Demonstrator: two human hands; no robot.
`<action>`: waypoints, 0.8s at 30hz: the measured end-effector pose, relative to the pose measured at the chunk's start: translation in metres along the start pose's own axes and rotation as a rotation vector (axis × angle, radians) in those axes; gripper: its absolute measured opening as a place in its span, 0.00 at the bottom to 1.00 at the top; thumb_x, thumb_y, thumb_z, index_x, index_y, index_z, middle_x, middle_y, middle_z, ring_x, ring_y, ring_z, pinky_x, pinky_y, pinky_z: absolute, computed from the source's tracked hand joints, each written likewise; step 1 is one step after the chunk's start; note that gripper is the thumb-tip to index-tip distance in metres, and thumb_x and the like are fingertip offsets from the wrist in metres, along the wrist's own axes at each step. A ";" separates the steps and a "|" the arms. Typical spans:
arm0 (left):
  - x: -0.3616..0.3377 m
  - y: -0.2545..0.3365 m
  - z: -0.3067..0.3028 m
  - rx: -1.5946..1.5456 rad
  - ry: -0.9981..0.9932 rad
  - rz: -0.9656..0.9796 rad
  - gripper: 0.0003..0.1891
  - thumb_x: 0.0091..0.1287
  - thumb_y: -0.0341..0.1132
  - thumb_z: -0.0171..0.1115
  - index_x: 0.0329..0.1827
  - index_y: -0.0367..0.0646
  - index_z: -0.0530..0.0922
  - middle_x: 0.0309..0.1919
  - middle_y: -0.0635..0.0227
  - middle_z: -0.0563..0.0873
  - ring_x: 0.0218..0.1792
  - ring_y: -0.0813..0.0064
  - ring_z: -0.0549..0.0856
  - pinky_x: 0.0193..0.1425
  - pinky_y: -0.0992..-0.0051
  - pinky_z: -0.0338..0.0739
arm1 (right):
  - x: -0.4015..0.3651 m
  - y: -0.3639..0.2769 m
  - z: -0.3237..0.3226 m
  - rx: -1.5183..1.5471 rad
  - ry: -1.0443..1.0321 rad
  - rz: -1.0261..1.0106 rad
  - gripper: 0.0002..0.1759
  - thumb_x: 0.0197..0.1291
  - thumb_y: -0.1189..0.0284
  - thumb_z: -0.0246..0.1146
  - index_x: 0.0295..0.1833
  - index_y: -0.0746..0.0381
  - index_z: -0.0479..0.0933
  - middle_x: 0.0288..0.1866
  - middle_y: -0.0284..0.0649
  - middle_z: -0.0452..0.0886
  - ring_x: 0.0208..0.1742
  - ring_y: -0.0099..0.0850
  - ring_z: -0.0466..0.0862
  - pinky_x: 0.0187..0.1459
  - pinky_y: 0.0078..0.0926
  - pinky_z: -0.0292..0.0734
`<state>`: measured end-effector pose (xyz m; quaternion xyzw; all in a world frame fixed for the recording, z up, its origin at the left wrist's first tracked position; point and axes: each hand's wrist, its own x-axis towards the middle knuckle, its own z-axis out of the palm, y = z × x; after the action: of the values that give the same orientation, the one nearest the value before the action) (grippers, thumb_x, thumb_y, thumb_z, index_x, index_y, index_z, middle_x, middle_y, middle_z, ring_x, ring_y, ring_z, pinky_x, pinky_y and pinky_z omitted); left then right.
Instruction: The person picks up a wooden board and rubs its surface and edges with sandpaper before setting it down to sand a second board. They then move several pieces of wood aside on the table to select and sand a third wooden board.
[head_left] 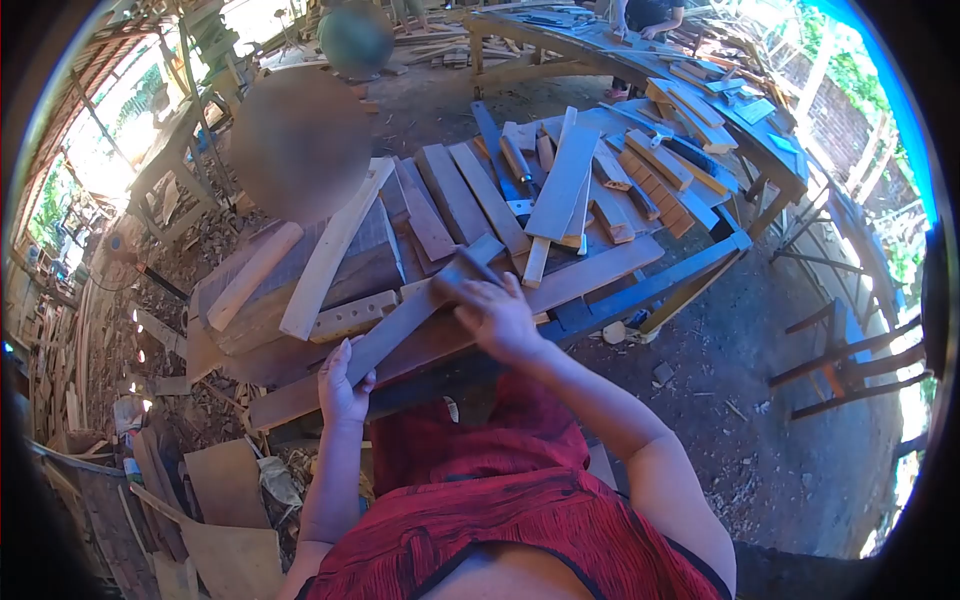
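Note:
My left hand [345,385] is closed around the near end of a narrow wooden board [395,335], which slants up and away to the right over the bench. Near that board's far end, my right hand [495,315] presses a brown block [455,280] against its surface. The block is smeared by motion, so its exact kind cannot be made out. Beneath the held board, a long reddish-brown plank [590,275] lies along the near side of the bench. A pale strip with a row of holes [355,315] rests just beyond my left hand.
Several loose boards [565,185] cover the bench, some stacked crosswise. A blue-edged bench frame [650,295] juts out on the right. Another table [540,60] with wood pieces stands at the back, a person's hands [640,30] over it. Offcuts [230,490] lie at lower left.

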<state>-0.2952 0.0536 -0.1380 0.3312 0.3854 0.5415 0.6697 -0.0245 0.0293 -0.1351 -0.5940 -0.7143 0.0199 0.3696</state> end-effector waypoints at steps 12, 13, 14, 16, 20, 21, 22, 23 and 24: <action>0.025 0.005 0.058 -0.098 -0.148 0.069 0.17 0.73 0.43 0.55 0.52 0.37 0.78 0.35 0.63 0.85 0.25 0.75 0.82 0.24 0.79 0.74 | -0.012 0.032 -0.052 0.399 0.170 0.423 0.23 0.67 0.62 0.56 0.66 0.51 0.73 0.59 0.41 0.79 0.58 0.46 0.76 0.61 0.40 0.68; 0.030 0.003 0.065 -0.095 -0.157 0.071 0.17 0.73 0.43 0.55 0.52 0.37 0.78 0.35 0.63 0.85 0.25 0.75 0.82 0.24 0.79 0.74 | -0.009 0.025 -0.055 0.406 0.178 0.322 0.23 0.67 0.62 0.56 0.67 0.51 0.72 0.60 0.41 0.78 0.58 0.47 0.76 0.60 0.40 0.69; 0.034 0.000 0.074 -0.113 -0.126 0.016 0.17 0.73 0.43 0.55 0.52 0.38 0.78 0.36 0.63 0.85 0.27 0.73 0.83 0.26 0.79 0.77 | -0.005 0.021 -0.056 0.409 0.187 0.221 0.24 0.67 0.62 0.56 0.67 0.52 0.71 0.61 0.41 0.77 0.58 0.47 0.76 0.59 0.40 0.70; 0.045 -0.007 0.081 -0.149 -0.119 -0.051 0.15 0.73 0.41 0.54 0.54 0.40 0.77 0.38 0.63 0.85 0.30 0.71 0.85 0.31 0.76 0.82 | 0.003 0.014 -0.054 0.396 0.186 0.233 0.24 0.66 0.62 0.56 0.67 0.52 0.71 0.60 0.42 0.76 0.58 0.47 0.76 0.59 0.41 0.70; 0.070 -0.024 0.098 -0.176 -0.119 -0.020 0.14 0.74 0.38 0.53 0.56 0.40 0.75 0.40 0.62 0.85 0.32 0.69 0.86 0.33 0.73 0.83 | 0.031 0.016 -0.037 0.327 0.162 0.237 0.23 0.65 0.62 0.58 0.63 0.56 0.72 0.55 0.44 0.74 0.57 0.50 0.74 0.58 0.44 0.68; 0.075 -0.028 0.104 -0.184 -0.130 -0.016 0.15 0.74 0.36 0.52 0.58 0.40 0.74 0.42 0.60 0.84 0.33 0.68 0.86 0.34 0.72 0.83 | 0.039 0.022 -0.028 0.257 0.137 0.218 0.23 0.65 0.62 0.58 0.63 0.58 0.72 0.55 0.44 0.73 0.56 0.51 0.73 0.58 0.44 0.67; 0.079 -0.031 0.107 -0.191 -0.136 -0.012 0.15 0.73 0.35 0.52 0.59 0.39 0.72 0.43 0.59 0.84 0.34 0.66 0.86 0.35 0.70 0.84 | 0.048 0.018 -0.029 0.237 0.116 0.223 0.23 0.64 0.61 0.58 0.61 0.60 0.73 0.55 0.46 0.71 0.54 0.51 0.71 0.57 0.43 0.67; 0.083 -0.035 0.109 -0.186 -0.138 -0.010 0.15 0.73 0.35 0.52 0.59 0.39 0.72 0.43 0.59 0.84 0.34 0.66 0.86 0.35 0.70 0.84 | 0.057 0.020 -0.023 0.240 0.120 0.224 0.23 0.64 0.61 0.58 0.61 0.60 0.73 0.55 0.46 0.71 0.54 0.51 0.71 0.57 0.43 0.67; 0.088 -0.040 0.111 -0.208 -0.128 -0.036 0.16 0.73 0.34 0.52 0.61 0.39 0.71 0.46 0.58 0.83 0.36 0.65 0.86 0.36 0.69 0.84 | 0.065 0.027 -0.013 0.156 0.132 0.165 0.24 0.64 0.61 0.58 0.64 0.59 0.71 0.53 0.46 0.71 0.54 0.50 0.72 0.57 0.45 0.66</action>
<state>-0.1694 0.1289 -0.1324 0.2869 0.2893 0.5443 0.7333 0.0037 0.0878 -0.1050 -0.6202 -0.6335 0.0666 0.4578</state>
